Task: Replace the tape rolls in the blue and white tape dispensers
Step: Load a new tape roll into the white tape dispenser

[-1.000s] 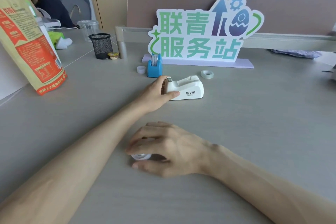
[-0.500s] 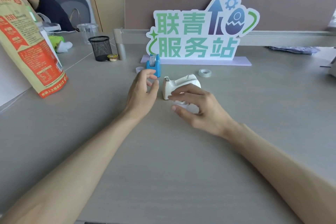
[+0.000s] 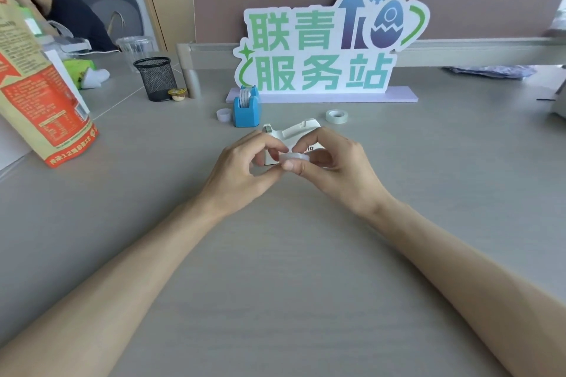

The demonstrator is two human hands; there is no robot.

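Note:
A small white tape roll (image 3: 294, 158) is pinched between my right hand (image 3: 333, 168) and the fingertips of my left hand (image 3: 245, 171), just in front of the white dispenser (image 3: 301, 130). The hands hide most of that dispenser; only its top and cutter end show. Behind it to the left stands the blue dispenser (image 3: 245, 112) with a roll in it. A short white core (image 3: 223, 115) lies left of the blue one. Another tape roll (image 3: 336, 116) lies flat to the right.
A green and white sign (image 3: 324, 49) stands at the back on a lilac base. A black mesh cup (image 3: 156, 78) and a small round lid (image 3: 177, 94) sit back left. A large orange bag (image 3: 36, 92) leans at the left edge. Another person sits far left.
My right hand lifted the roll from the near table up to the white dispenser. My left hand let go of the dispenser and came over to meet the roll.

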